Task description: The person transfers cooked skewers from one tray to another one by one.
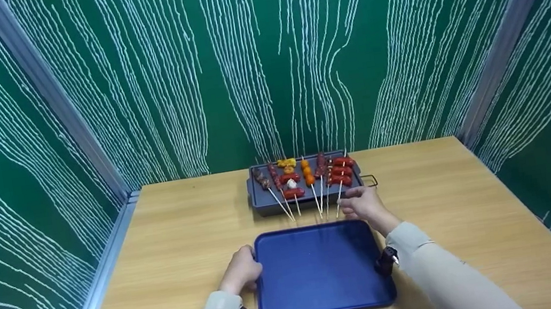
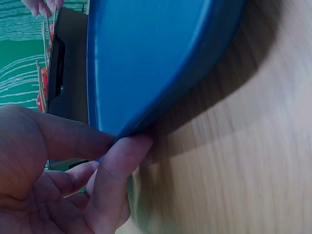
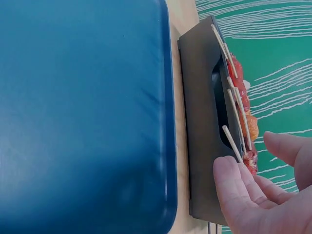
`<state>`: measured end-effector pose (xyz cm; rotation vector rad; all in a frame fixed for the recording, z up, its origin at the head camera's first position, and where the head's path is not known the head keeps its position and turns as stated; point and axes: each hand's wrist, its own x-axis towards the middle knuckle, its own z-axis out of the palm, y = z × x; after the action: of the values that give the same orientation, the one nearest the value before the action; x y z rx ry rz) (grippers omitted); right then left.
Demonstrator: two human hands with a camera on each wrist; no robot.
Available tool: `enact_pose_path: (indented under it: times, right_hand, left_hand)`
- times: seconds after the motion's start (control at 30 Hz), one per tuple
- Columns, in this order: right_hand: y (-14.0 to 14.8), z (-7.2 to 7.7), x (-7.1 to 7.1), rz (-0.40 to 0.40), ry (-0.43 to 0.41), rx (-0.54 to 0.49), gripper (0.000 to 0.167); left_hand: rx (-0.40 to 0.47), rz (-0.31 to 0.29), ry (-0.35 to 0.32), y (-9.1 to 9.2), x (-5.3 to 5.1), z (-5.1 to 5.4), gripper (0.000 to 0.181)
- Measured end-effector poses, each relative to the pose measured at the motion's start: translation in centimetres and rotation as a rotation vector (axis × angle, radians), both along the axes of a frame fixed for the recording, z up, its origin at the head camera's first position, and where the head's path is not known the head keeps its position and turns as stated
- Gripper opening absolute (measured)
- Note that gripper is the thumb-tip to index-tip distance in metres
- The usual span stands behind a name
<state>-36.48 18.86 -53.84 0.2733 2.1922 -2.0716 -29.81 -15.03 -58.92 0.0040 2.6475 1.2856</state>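
A blue tray (image 1: 323, 271) lies on the table, its left edge pinched between the thumb and fingers of my left hand (image 1: 241, 270); the left wrist view shows this hand (image 2: 73, 170) on the tray rim (image 2: 161, 83). Beyond the tray stands a dark grill (image 1: 272, 208) with several skewers across it, their sticks pointing toward me. My right hand (image 1: 366, 207) is at the grill's front right, beside the stick of the rightmost red skewer (image 1: 341, 172). In the right wrist view that hand (image 3: 263, 195) has thumb and fingers apart, near a stick end (image 3: 232, 144).
The wooden table (image 1: 183, 226) runs up to green walls (image 1: 306, 64) with white wavy lines. A wire handle (image 1: 370, 180) sticks out from the grill's right side, close to my right hand.
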Motion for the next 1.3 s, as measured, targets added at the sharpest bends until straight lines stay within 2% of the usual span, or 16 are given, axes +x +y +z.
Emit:
enact_pose_path:
  times: [0.23,0.27,0.4,0.43,0.47,0.5,0.63,0.67,0.7,0.73,0.83,0.9,0.93,1.1,1.2,1.3]
  right_hand:
    - [-0.2,-0.7,-0.5,-0.031,-0.046,-0.092,0.045]
    - [-0.2,-0.8,-0.5,-0.031,-0.054,-0.101,0.046]
    - [-0.3,-1.2,-0.8,-0.035,-0.087,-0.157,0.05]
    - [-0.3,-1.3,-0.8,-0.034,-0.095,-0.167,0.049]
    - [-0.3,-1.4,-0.9,-0.029,-0.103,-0.178,0.047]
    - [-0.3,-1.4,-1.0,-0.025,-0.111,-0.185,0.043]
    - [-0.4,-1.6,-1.2,-0.005,-0.14,-0.21,0.021]
    - [-0.4,-1.7,-1.3,-0.001,-0.146,-0.221,0.017]
    - [-0.4,-1.7,-1.3,0.003,-0.151,-0.232,0.015]
    - [-0.4,-1.7,-1.4,0.008,-0.154,-0.242,0.016]
    - [-0.3,-1.8,-1.6,0.02,-0.162,-0.274,0.031]
    - [-0.3,-1.9,-1.6,0.031,-0.173,-0.292,0.039]
    - [-0.2,-1.9,-1.7,0.035,-0.177,-0.308,0.041]
    - [-0.2,-2.1,-2.0,0.05,-0.208,-0.389,0.026]
    - [-0.2,-2.1,-2.1,0.068,-0.224,-0.419,0.018]
    - [-0.1,-2.1,-2.1,0.077,-0.236,-0.449,0.014]
  left_hand:
    - [0.021,0.016,0.002,0.0,-0.1,-0.3,0.012]
    - [0.019,0.008,0.007,-0.1,-0.5,-1.0,0.012]
    - [0.03,0.007,0.001,-0.2,-0.7,-1.4,0.011]
    - [0.026,-0.007,0.018,-0.5,-1.0,-2.1,0.011]
    - [0.027,-0.009,0.022,-0.5,-1.0,-2.2,0.01]
    - [0.033,-0.002,0.015,-0.4,-0.7,-1.6,0.01]
    - [0.02,-0.015,0.0,-0.6,-1.0,-1.8,0.009]
    - [0.021,-0.005,-0.019,-0.4,-0.9,-1.3,0.01]
    - [0.019,-0.007,-0.022,-0.5,-1.1,-1.6,0.01]
    - [0.013,-0.013,-0.024,-0.7,-1.5,-2.3,0.011]
    - [0.008,-0.015,-0.016,-1.0,-2.4,-3.9,0.012]
    - [0.005,-0.018,-0.003,-1.1,-2.6,-4.3,0.011]
    - [0.004,-0.013,-0.005,-1.0,-2.6,-4.1,0.011]
    - [-0.014,0.013,-0.004,-0.1,-0.5,-0.7,0.012]
    - [-0.049,0.015,-0.002,0.2,0.1,0.0,0.012]
    - [-0.056,0.01,0.004,0.3,0.3,0.2,0.013]
